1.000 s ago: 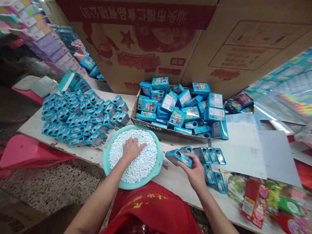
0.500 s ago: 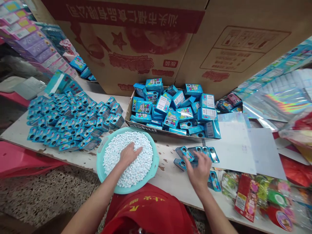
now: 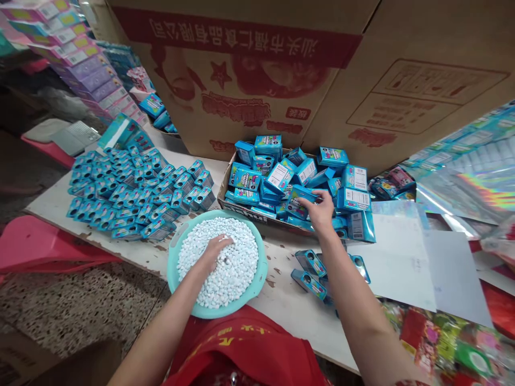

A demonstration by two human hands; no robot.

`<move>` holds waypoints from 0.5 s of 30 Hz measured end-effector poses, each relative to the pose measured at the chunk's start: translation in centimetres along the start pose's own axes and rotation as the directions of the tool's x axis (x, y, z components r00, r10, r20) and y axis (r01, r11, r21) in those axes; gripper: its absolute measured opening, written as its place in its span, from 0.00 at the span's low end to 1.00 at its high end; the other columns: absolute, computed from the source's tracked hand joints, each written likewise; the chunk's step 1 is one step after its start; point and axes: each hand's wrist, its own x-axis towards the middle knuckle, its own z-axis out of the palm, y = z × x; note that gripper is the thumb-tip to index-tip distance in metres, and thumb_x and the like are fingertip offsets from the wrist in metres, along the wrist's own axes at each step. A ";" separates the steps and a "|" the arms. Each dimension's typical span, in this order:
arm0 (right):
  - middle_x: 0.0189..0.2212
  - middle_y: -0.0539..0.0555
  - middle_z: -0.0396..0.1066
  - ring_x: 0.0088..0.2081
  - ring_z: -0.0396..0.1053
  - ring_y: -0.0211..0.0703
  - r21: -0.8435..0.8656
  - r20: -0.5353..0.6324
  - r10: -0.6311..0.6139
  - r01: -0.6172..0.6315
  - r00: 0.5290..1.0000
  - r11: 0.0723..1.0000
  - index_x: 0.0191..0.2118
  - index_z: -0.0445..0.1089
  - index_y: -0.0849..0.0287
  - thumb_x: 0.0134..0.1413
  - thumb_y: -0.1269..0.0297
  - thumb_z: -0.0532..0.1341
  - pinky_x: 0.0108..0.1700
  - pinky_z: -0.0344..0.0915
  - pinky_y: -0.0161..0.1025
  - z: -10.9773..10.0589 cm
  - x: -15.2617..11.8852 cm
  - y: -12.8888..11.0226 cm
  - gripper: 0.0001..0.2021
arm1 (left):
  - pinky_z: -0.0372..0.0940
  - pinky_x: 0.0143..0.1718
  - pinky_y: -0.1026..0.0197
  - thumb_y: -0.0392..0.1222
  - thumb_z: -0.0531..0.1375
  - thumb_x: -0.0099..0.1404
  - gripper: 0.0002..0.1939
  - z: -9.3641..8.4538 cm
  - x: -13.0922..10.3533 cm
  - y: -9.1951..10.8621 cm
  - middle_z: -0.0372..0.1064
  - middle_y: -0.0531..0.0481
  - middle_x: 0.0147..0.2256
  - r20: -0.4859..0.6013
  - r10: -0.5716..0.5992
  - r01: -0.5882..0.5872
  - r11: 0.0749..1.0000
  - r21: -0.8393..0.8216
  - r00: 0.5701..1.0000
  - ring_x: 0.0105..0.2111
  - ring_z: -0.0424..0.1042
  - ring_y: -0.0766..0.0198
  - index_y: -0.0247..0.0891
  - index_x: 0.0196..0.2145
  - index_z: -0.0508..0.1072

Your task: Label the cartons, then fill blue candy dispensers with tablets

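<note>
My left hand (image 3: 216, 251) is in the white candies (image 3: 237, 276) of a round teal basin (image 3: 260, 268), its fingers curled and partly sunk among them. My right hand (image 3: 321, 208) reaches into a carton (image 3: 241, 212) heaped with small blue boxes, fingers at a blue box (image 3: 298, 200) near the carton's front. Beneath my right forearm, several blue boxes with round openings (image 3: 311, 262) stand on the table; the forearm hides some of them.
Many blue boxes (image 3: 129, 187) stand packed together at the table's left. A big cardboard box (image 3: 249, 80) rises behind the carton. White sheets (image 3: 398, 246) and colourful packets (image 3: 446, 343) lie at right, a pink stool (image 3: 44, 246) at left.
My right hand has moved from the small boxes on the table up to the carton. My left hand has stayed in the candies, its fingers now more curled. The view has shifted slightly.
</note>
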 end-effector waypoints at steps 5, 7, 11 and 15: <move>0.43 0.53 0.66 0.41 0.67 0.43 0.439 -0.037 -0.038 0.050 0.999 0.897 0.45 0.63 0.56 0.33 0.59 0.71 0.42 0.66 0.40 -3.6 -5.0 -4.1 0.29 | 0.54 0.14 0.68 0.45 0.63 0.49 0.11 -0.1 0.0 1.0 0.67 0.52 0.21 0.096 -0.164 0.188 0.914 -0.360 0.982 0.17 0.64 0.67 0.36 0.26 0.66; 0.42 0.52 0.67 0.41 0.67 0.43 0.535 0.105 0.006 -0.062 0.994 0.843 0.45 0.65 0.56 0.32 0.60 0.72 0.42 0.67 0.40 -3.6 -7.5 -5.2 0.30 | 0.48 0.11 0.70 0.43 0.61 0.51 0.09 -0.2 0.1 1.3 0.65 0.53 0.19 0.151 -0.197 0.244 0.865 -0.438 0.969 0.14 0.62 0.68 0.36 0.25 0.64; 0.37 0.50 0.72 0.37 0.70 0.41 0.642 0.521 0.134 -0.491 0.843 0.589 0.43 0.68 0.54 0.32 0.61 0.73 0.40 0.69 0.39 -1.4 -12.0 -5.9 0.27 | 0.49 0.11 0.71 0.40 0.58 0.52 0.06 -0.5 0.0 1.6 0.65 0.50 0.20 0.206 -0.220 0.294 0.830 -0.473 0.953 0.15 0.63 0.67 0.36 0.25 0.63; 0.33 0.49 0.75 0.33 0.72 0.41 0.538 0.781 0.235 -0.814 0.579 0.217 0.38 0.71 0.55 0.34 0.59 0.72 0.38 0.71 0.40 1.2 -14.6 -6.4 0.20 | 0.50 0.11 0.72 0.40 0.59 0.52 0.06 -1.0 -0.9 1.9 0.63 0.52 0.19 0.237 -0.221 0.317 0.787 -0.529 0.946 0.15 0.63 0.68 0.36 0.25 0.63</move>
